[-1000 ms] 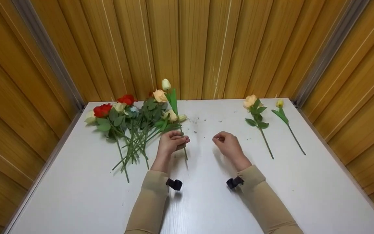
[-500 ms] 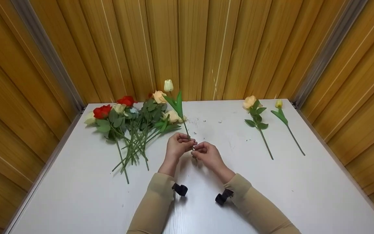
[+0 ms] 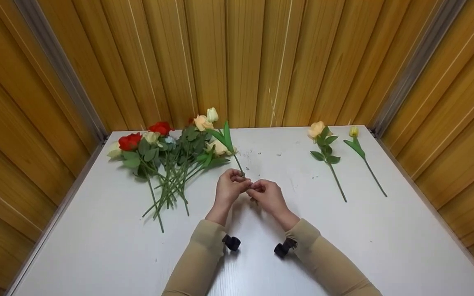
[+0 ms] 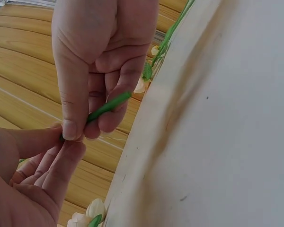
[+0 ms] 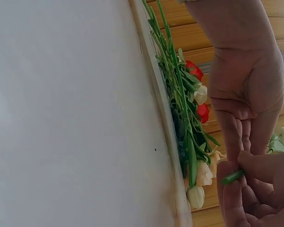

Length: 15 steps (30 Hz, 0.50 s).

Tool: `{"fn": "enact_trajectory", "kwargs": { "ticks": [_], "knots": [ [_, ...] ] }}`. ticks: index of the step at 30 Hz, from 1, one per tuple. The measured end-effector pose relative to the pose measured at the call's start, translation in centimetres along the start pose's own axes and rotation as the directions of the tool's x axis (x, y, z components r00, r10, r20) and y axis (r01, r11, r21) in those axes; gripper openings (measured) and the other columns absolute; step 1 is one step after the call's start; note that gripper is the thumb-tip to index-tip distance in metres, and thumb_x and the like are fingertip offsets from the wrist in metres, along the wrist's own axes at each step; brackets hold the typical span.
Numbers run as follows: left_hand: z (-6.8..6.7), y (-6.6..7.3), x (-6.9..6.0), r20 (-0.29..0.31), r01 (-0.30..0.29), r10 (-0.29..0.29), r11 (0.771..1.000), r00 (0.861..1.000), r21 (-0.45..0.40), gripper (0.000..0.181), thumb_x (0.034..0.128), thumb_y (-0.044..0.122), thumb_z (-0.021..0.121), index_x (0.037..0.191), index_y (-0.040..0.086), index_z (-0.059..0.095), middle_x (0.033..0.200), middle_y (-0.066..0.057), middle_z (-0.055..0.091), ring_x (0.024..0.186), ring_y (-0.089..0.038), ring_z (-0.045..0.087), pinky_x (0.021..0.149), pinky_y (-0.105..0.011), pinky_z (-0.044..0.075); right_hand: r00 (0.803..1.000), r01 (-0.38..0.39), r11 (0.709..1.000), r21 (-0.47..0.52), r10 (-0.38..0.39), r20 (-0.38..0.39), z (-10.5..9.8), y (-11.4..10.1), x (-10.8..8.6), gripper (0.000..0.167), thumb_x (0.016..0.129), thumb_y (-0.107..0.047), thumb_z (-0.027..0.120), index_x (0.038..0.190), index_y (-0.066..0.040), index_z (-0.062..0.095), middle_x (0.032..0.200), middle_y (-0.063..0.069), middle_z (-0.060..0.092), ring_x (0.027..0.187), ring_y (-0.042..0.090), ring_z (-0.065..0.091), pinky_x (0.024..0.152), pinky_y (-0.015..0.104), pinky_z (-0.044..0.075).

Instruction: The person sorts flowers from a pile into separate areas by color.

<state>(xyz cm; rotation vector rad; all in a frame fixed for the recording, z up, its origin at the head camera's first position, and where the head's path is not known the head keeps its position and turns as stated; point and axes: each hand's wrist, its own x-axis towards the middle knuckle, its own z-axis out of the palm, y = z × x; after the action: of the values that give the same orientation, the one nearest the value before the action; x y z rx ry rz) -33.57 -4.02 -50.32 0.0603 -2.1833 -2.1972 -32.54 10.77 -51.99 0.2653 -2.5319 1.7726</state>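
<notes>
Head view: fingers of a person's left hand (image 3: 229, 188) and right hand (image 3: 269, 196) pinch the lower stem of a white tulip (image 3: 228, 142) over a white bench (image 3: 109, 255). Its long axis slants from bloom, far and left, toward the wood-look wall (image 3: 243, 61), to cut end, near and right. Two pointed leaves flank the thin green stem, partly hidden by the hands. A pile of red, peach and cream flowers (image 3: 181, 150) lies near the left hand; a peach rose (image 3: 327, 149) and yellow tulip (image 3: 358, 148) lie well apart at right.
</notes>
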Motion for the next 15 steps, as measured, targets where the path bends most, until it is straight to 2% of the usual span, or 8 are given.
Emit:
{"fn": "enact_trajectory", "kwargs": {
  "ticks": [4,7,10,12,13,15],
  "knots": [
    [-0.5,0.3,0.3,0.014,-0.006,0.005,0.999,1.0,0.039,0.027,0.0861,-0.003,0.078,0.11,-0.004,0.064,0.096,-0.018,0.077,0.079,-0.013,0.071,0.074,-0.029,0.063,1.0,-0.005,1.0,0.028,0.005,-0.005,-0.5,-0.3,0.2,0.006,0.09,-0.001,0.074,0.094,0.004,0.072,0.083,0.014,0.076,0.064,0.014,0.069,0.055,0.02,0.052],
    [-1.2,0.4,0.5,0.01,-0.004,0.004,0.998,1.0,0.065,0.029,0.0892,0.001,0.076,0.115,-0.005,0.065,0.098,-0.019,0.077,0.081,-0.017,0.075,0.075,-0.031,0.064,1.0,-0.017,0.999,0.027,0.017,-0.001,-1.2,-0.2,0.6,0.007,0.091,-0.002,0.074,0.096,0.003,0.073,0.086,0.015,0.076,0.065,0.012,0.069,0.058,0.021,0.054],
    [-2.6,0.5,0.8,-0.061,-0.006,0.018,0.983,0.998,0.183,0.025,0.0936,0.005,0.073,0.117,-0.004,0.067,0.099,-0.017,0.076,0.087,-0.021,0.075,0.075,-0.031,0.062,0.999,-0.043,0.999,0.016,0.043,-0.019,-2.5,-0.1,1.1,0.007,0.092,-0.003,0.074,0.098,0.002,0.073,0.087,0.013,0.076,0.066,0.01,0.069,0.062,0.024,0.057],
    [-3.9,0.4,1.0,-0.12,-0.005,0.042,0.955,0.992,0.298,0.023,0.0968,0.007,0.07,0.118,-0.002,0.068,0.102,-0.017,0.074,0.092,-0.025,0.073,0.077,-0.035,0.06,0.997,-0.068,0.998,0.011,0.068,-0.035,-3.6,0.1,1.5,0.009,0.094,-0.004,0.073,0.1,0.002,0.073,0.09,0.013,0.076,0.068,0.011,0.069,0.065,0.027,0.058],
    [-4.6,0.4,1.0,-0.152,-0.002,0.062,0.932,0.986,0.363,0.023,0.0982,0.008,0.068,0.119,-0.002,0.068,0.105,-0.017,0.073,0.096,-0.028,0.072,0.079,-0.037,0.059,0.996,-0.081,0.997,0.006,0.081,-0.048,-4.2,0.1,1.7,0.009,0.094,-0.005,0.073,0.101,0.002,0.073,0.091,0.014,0.076,0.07,0.011,0.07,0.065,0.028,0.059],
    [-6.0,0.2,1.0,-0.213,0.008,0.11,0.872,0.971,0.489,0.023,0.0998,0.009,0.066,0.121,0.0,0.07,0.111,-0.017,0.072,0.103,-0.032,0.07,0.084,-0.042,0.057,0.992,-0.107,0.994,-0.001,0.107,-0.067,-5.4,0.2,2.2,0.012,0.095,-0.006,0.072,0.104,0.002,0.073,0.093,0.014,0.076,0.072,0.012,0.07,0.068,0.03,0.06]
  ]
}}
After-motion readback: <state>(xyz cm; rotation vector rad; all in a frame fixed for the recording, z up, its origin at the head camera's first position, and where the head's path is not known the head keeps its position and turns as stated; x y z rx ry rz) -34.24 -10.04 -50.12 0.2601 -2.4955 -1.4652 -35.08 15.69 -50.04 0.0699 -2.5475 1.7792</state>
